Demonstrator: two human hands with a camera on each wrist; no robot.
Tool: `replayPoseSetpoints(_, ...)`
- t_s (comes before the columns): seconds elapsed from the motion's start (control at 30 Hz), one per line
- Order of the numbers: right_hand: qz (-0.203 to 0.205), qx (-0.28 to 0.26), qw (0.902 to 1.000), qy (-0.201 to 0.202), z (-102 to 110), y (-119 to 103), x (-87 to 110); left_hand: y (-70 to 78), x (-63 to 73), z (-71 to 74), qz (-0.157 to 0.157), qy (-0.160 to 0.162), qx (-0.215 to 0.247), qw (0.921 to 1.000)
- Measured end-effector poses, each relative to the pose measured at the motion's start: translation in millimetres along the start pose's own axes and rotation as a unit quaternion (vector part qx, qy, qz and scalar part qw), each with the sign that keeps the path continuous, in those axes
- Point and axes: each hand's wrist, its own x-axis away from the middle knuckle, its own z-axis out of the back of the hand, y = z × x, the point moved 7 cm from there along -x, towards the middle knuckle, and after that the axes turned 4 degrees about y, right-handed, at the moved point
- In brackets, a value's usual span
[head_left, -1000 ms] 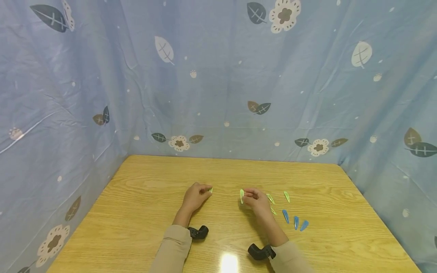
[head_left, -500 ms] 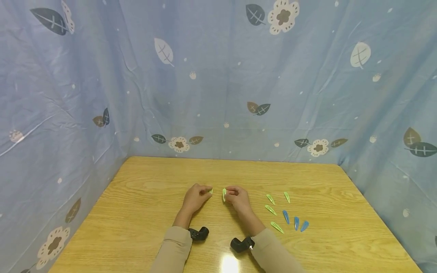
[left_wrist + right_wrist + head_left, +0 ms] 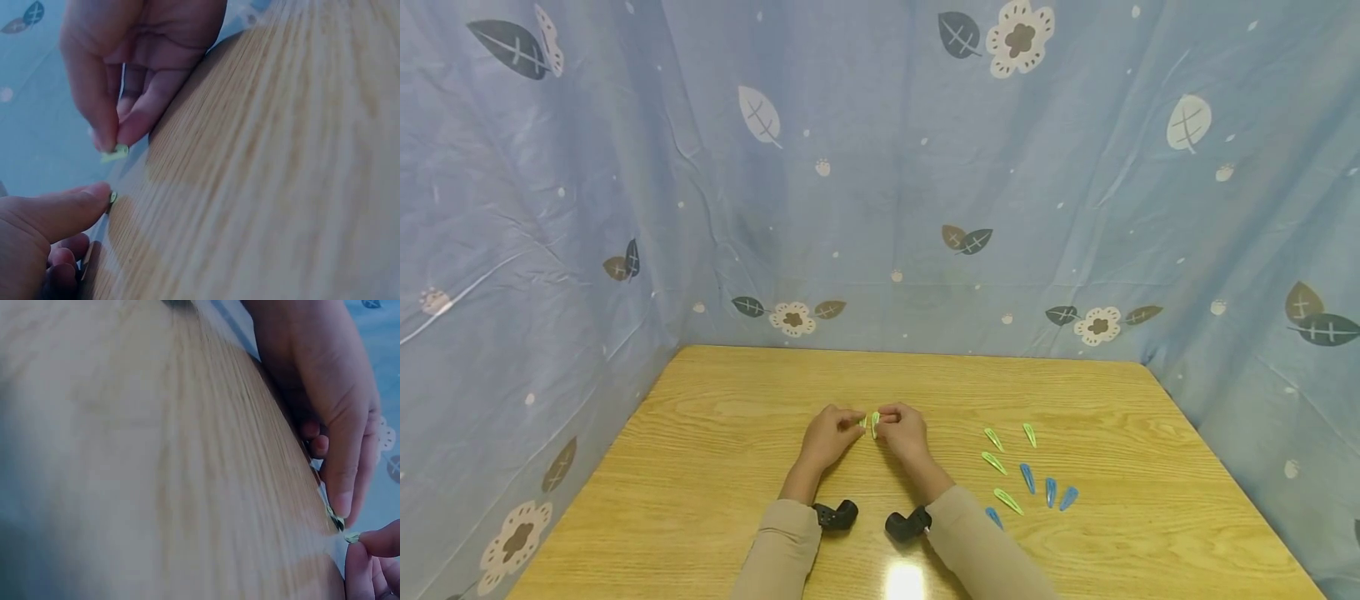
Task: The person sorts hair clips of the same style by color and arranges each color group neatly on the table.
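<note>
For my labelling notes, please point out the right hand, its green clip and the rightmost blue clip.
Right hand point(image 3: 904, 432), head view: back of hand.
Held green clip point(image 3: 876, 425), head view: its visible middle.
Rightmost blue clip point(image 3: 1069, 498), head view: its middle.

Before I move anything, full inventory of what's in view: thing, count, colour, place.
Loose green clips: 4, green, on the table to the right of the right hand
Loose blue clips: 4, blue, on the table near the loose green ones
Right-held clip: 1, green, pinched in the right hand
Left-held clip: at least 1, exact count unclear; green, pinched in the left hand
Table: 1, yellow-brown wood grain, under the clips
Curtain: panel count unclear; blue, leaf and flower print, behind and both sides
Wrist devices: 2, black, one per wrist
Sleeves: 2, beige, one per forearm
Hands: 2, bare, close together mid-table
</note>
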Motion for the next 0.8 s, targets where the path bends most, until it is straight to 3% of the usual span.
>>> replayPoseSetpoints(0.33,0.015,0.089,0.9958,0.015,-6,-7,-4.9,1.9,0.0,0.7,-0.014,0.005,-0.011,0.9998)
replayPoseSetpoints(0.8,0.014,0.14,0.9898,0.024,-8,-18,-1.3,2.3,1.3,1.0,-0.008,-0.001,-0.011,0.9999)
